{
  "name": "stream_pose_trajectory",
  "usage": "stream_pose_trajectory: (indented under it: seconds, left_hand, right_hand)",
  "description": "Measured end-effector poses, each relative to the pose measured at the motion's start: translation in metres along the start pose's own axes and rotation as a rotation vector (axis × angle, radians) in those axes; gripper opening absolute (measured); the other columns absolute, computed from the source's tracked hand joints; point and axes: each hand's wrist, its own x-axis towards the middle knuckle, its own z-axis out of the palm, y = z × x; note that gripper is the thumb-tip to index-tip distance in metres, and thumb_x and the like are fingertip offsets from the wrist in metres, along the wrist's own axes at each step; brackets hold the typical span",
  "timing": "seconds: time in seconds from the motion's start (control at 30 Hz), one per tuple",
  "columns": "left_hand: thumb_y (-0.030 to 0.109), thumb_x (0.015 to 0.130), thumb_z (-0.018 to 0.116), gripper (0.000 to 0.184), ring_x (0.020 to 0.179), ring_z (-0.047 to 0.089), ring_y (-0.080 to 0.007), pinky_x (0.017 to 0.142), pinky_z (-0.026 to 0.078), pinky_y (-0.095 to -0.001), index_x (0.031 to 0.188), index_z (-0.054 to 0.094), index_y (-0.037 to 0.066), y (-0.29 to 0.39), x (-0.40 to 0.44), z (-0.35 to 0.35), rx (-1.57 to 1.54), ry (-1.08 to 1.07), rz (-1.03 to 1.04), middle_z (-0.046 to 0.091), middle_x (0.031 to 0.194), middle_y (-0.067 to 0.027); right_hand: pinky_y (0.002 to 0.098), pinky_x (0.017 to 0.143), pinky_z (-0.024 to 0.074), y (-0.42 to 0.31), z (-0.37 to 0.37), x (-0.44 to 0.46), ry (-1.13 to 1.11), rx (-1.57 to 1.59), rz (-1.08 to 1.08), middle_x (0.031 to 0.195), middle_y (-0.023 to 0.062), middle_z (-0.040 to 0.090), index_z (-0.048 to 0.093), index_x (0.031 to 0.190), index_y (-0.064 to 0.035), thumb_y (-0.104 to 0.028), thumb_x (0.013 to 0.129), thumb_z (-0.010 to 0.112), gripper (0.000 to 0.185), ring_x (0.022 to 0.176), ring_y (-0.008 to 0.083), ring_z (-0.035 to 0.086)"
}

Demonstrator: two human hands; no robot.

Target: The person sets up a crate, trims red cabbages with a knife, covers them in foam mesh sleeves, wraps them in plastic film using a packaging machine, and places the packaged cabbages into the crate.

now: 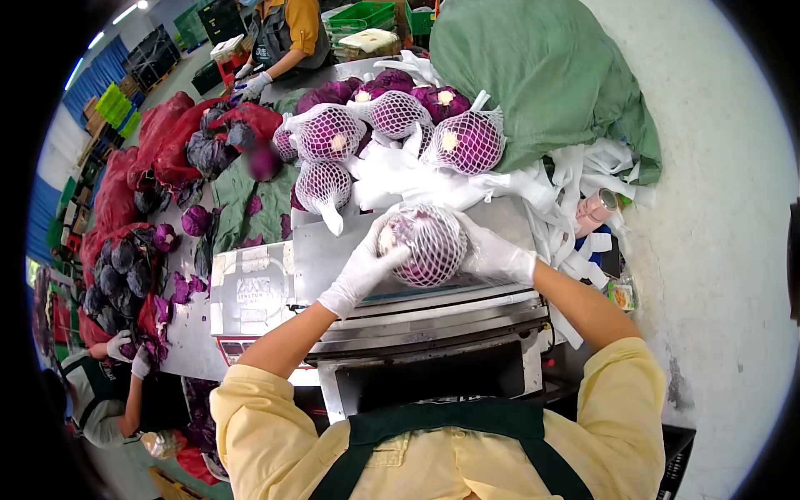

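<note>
A purple cabbage in a white foam net (429, 247) is held between my two gloved hands, above the metal top of a machine (333, 254). My left hand (367, 267) wraps its left side, thumb across the front. On the right side my right hand (493, 250) presses against it, with clear film around those fingers. Beyond the machine, several netted cabbages (328, 133) lie piled with bare purple ones (395, 81). White foam nets (392, 177) are heaped just behind the held cabbage.
A green cloth (533, 75) covers a heap at the back right. Near it stands a pink can (597, 210). Red net sacks (117, 196) and dark cabbages (117, 279) lie left. One co-worker (287, 42) stands at the back, another (104, 392) at the lower left.
</note>
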Motion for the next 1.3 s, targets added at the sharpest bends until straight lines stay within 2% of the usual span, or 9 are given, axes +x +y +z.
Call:
stream_pose_trajectory:
  seconds: [0.17,0.37,0.47,0.6,0.7,0.8,0.97,1.1,1.3]
  left_hand:
    - [0.055,0.092,0.054,0.071,0.126,0.046,-0.024,0.105,0.038,-0.054,0.144,0.032,0.012,0.053,-0.072,0.046,-0.241,-0.042,-0.662,0.044,0.14,-0.0103]
    - [0.079,0.086,0.032,0.088,0.133,0.037,-0.0248,0.108,0.03,-0.0394,0.147,0.035,0.015,0.031,-0.154,0.079,-0.458,-0.236,-1.175,0.044,0.145,-0.0079]
    - [0.08,0.086,0.029,0.089,0.129,0.044,-0.0258,0.104,0.037,-0.0384,0.146,0.036,0.014,0.017,-0.17,0.089,-0.396,-0.186,-1.15,0.045,0.143,-0.0114]
    - [0.071,0.09,0.038,0.083,0.132,0.041,-0.0257,0.106,0.036,-0.0379,0.149,0.028,0.012,-0.047,-0.196,0.079,-0.447,-0.152,-0.966,0.041,0.146,-0.0114]
    - [0.036,0.087,0.071,0.081,0.112,0.058,-0.0224,0.092,0.047,-0.0299,0.147,0.025,0.005,-0.046,-0.238,0.071,-0.128,-0.002,-0.688,0.059,0.125,-0.0141]
    - [0.019,0.09,0.067,0.025,0.092,0.066,-0.0146,0.084,0.051,-0.0344,0.107,0.065,0.0,-0.034,-0.288,0.065,0.736,0.16,-0.152,0.067,0.111,-0.0118]
    - [0.024,0.1,0.051,0.025,0.063,0.053,-0.0112,0.062,0.044,-0.0244,0.086,0.059,0.005,-0.036,-0.291,0.079,-0.014,0.463,-0.375,0.06,0.073,-0.0015]
    - [0.035,0.099,0.052,0.027,0.073,0.06,-0.0126,0.059,0.042,-0.0251,0.088,0.057,0.011,-0.016,-0.273,0.091,-0.575,0.776,-0.56,0.058,0.079,0.0005]
    - [0.031,0.098,0.054,0.026,0.044,0.034,-0.009,0.042,0.025,-0.0252,0.082,0.057,0.012,-0.081,-0.349,0.086,-0.56,0.871,-0.909,0.055,0.071,0.0001]
  right_hand:
    - [0.0328,0.106,0.039,-0.021,0.023,-0.07,-0.229,-0.066,0.025,0.132,0.0133,0.048,0.017,0.148,-0.004,-0.013,0.067,0.079,0.102,0.123,0.0198,0.046]
    - [0.029,0.092,0.0471,-0.029,0.081,-0.162,-0.312,0.882,0.754,0.122,0.0086,0.055,0.038,0.141,-0.0088,-0.006,0.073,0.071,0.075,0.101,0.0166,0.058]
    - [0.0327,0.09,0.0459,0.04,0.101,-0.188,-0.505,0.341,0.2,0.111,0.0095,0.061,0.067,0.103,-0.0055,-0.009,0.078,0.072,0.026,0.094,0.0221,0.06]
    - [0.0357,0.094,0.0453,0.027,0.113,-0.191,-0.335,0.857,0.699,0.118,0.0105,0.061,0.066,0.113,-0.0086,-0.011,0.082,0.07,0.032,0.107,0.0247,0.058]
    - [0.0389,0.098,0.046,0.012,0.117,-0.203,-0.259,0.906,0.755,0.13,0.0098,0.054,0.028,0.148,-0.0155,-0.014,0.089,0.061,0.067,0.116,0.0228,0.055]
    - [0.0386,0.1,0.044,0.0,0.108,-0.226,0.107,0.965,0.818,0.13,0.0149,0.052,0.031,0.145,-0.0103,-0.022,0.093,0.061,0.061,0.115,0.024,0.055]
    - [0.0312,0.086,0.0511,0.012,0.138,-0.263,0.066,0.211,0.374,0.106,0.0117,0.064,0.056,0.113,-0.0001,-0.031,0.1,0.051,0.034,0.093,0.0172,0.064]
    - [0.0219,0.041,0.0297,-0.015,0.126,-0.25,0.462,0.4,0.561,0.05,-0.0024,0.044,0.058,0.076,-0.0057,-0.034,0.102,0.045,0.041,0.041,0.0063,0.037]
    - [0.0255,0.043,0.0227,0.061,0.136,-0.312,0.28,0.632,1.081,0.049,-0.003,0.038,0.057,0.07,-0.0072,-0.04,0.1,0.048,0.045,0.043,0.0084,0.03]
